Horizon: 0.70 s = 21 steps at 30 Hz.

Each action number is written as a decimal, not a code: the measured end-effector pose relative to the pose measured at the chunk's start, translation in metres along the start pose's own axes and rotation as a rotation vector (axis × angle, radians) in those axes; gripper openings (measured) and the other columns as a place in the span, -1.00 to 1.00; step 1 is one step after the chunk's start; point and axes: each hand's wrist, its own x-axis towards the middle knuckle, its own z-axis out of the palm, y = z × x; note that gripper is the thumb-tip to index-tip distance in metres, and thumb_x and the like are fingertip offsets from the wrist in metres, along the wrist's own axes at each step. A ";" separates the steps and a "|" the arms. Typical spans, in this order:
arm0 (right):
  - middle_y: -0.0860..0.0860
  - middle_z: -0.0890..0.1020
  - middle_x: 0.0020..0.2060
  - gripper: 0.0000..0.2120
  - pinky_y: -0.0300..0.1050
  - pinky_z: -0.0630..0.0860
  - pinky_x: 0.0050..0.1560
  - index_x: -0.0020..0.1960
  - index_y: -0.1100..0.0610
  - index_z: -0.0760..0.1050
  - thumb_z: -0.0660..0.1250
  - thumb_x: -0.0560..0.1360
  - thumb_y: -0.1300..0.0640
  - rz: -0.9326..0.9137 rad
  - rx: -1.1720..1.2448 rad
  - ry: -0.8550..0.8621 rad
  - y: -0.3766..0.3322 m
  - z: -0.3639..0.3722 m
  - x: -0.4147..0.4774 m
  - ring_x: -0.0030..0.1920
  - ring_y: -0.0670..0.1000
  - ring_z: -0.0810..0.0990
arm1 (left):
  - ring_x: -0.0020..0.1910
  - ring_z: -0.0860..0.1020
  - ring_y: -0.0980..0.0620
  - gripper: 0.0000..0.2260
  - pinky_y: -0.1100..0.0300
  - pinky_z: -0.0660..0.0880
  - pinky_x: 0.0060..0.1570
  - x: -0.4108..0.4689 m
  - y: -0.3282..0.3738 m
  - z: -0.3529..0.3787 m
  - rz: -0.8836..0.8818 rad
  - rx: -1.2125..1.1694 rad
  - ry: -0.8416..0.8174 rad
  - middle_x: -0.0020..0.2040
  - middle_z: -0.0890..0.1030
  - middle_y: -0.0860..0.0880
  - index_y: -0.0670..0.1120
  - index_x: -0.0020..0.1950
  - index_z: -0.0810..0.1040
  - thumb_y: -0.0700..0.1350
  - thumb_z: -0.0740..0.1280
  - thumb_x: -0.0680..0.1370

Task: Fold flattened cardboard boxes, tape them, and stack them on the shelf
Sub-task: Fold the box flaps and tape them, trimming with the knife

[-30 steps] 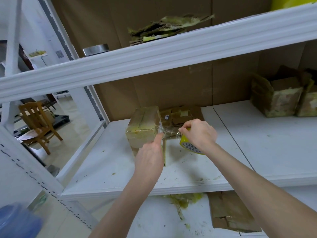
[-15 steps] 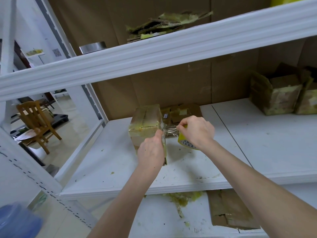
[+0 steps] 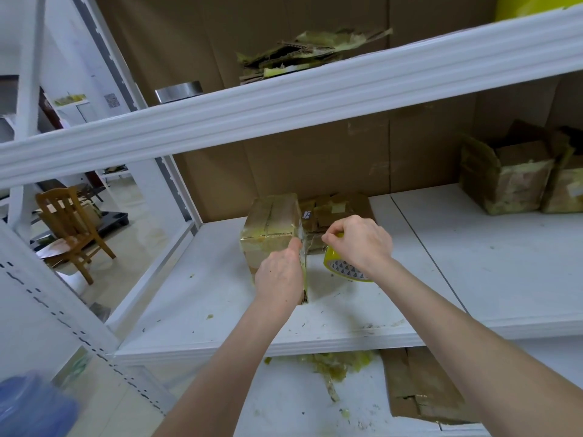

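The box [image 3: 271, 225], brown under yellowish tape, stands on the shelf [image 3: 473, 272] near its back left corner, with a taped seam running across its top. The left hand [image 3: 279, 275] rests against its near right edge. The yellow roll [image 3: 345, 269], gripped by the right hand [image 3: 359, 241], is just right of the box, and a clear strip stretches between them. Flat cardboard [image 3: 334, 209] lies behind the roll by the back edge. An open box [image 3: 504, 181] sits by the back edge, far right.
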 end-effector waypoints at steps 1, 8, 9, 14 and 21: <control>-0.08 0.66 -0.06 -0.79 -0.17 0.42 -0.21 0.00 -0.13 0.63 0.24 0.56 -0.15 -0.001 0.004 0.005 0.000 0.000 -0.001 -0.11 0.01 0.53 | -0.21 0.48 -0.13 -0.61 0.04 0.48 -0.25 -0.001 0.001 0.000 0.004 -0.001 0.003 -0.19 0.48 -0.08 -0.04 0.33 0.33 -0.35 0.18 0.55; -0.09 0.65 -0.12 -0.79 -0.18 0.40 -0.24 -0.12 -0.11 0.64 0.29 0.53 -0.16 0.027 0.081 -0.015 0.003 -0.001 -0.004 -0.15 0.01 0.51 | -0.12 0.53 -0.19 -0.65 0.04 0.46 -0.21 0.000 -0.006 0.008 -0.050 0.019 -0.065 -0.06 0.58 -0.17 -0.08 0.30 0.35 -0.35 0.15 0.55; -0.09 0.64 -0.15 -0.79 -0.18 0.39 -0.25 -0.14 -0.10 0.64 0.30 0.52 -0.16 0.041 0.103 -0.014 0.006 -0.002 -0.004 -0.15 0.01 0.51 | -0.08 0.54 -0.21 -0.65 0.03 0.46 -0.19 -0.002 -0.011 0.012 -0.073 0.014 -0.090 -0.05 0.59 -0.18 -0.10 0.29 0.37 -0.37 0.14 0.54; -0.10 0.61 -0.13 -0.80 -0.19 0.37 -0.26 -0.12 -0.09 0.62 0.30 0.53 -0.16 0.074 0.159 0.007 0.028 -0.005 0.000 -0.13 -0.02 0.49 | -0.16 0.52 -0.19 -0.56 0.07 0.36 -0.29 -0.017 -0.022 0.031 -0.047 -0.078 -0.092 -0.14 0.57 -0.15 -0.06 0.34 0.34 -0.39 0.12 0.51; -0.11 0.61 -0.13 -0.85 -0.16 0.49 -0.18 -0.15 -0.09 0.61 0.37 0.49 -0.14 0.177 0.413 0.059 0.049 0.019 0.005 -0.07 -0.04 0.53 | -0.16 0.55 -0.20 -0.65 -0.03 0.48 -0.24 -0.010 -0.005 0.040 -0.012 -0.395 -0.030 -0.10 0.59 -0.21 -0.10 0.35 0.37 -0.29 0.06 0.59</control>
